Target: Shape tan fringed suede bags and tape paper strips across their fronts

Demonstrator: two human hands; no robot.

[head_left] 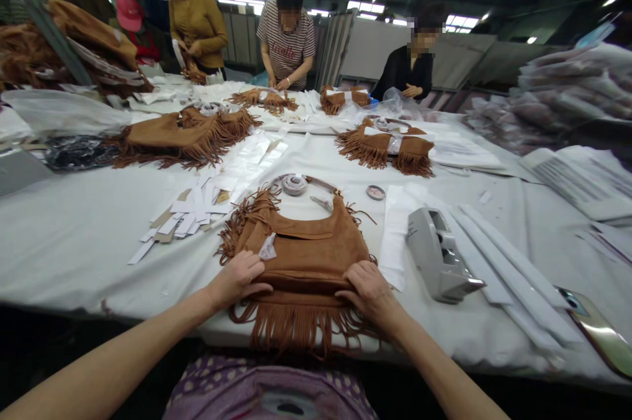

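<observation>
A brown fringed handbag (306,252) lies flat at the table's near edge, its strap pointing away from me and its lower fringe hanging toward my lap. My left hand (243,277) grips the bag's left lower corner, thumb on the front and fingers over the side. At the right lower corner my right hand (368,285) holds it the same way. A small white wrapped piece (268,247) sits by the zip, close to my left fingers. Beyond the strap is a wrapped coil (294,184). What lies under my palms is hidden.
A grey tape dispenser (439,255) stands right of the bag, beside long white strips (503,268) and a phone (600,328). Paper strips (190,212) lie to the left. More fringed bags (185,137) are farther back, where several people work. Plastic-wrapped bundles (567,94) rise at right.
</observation>
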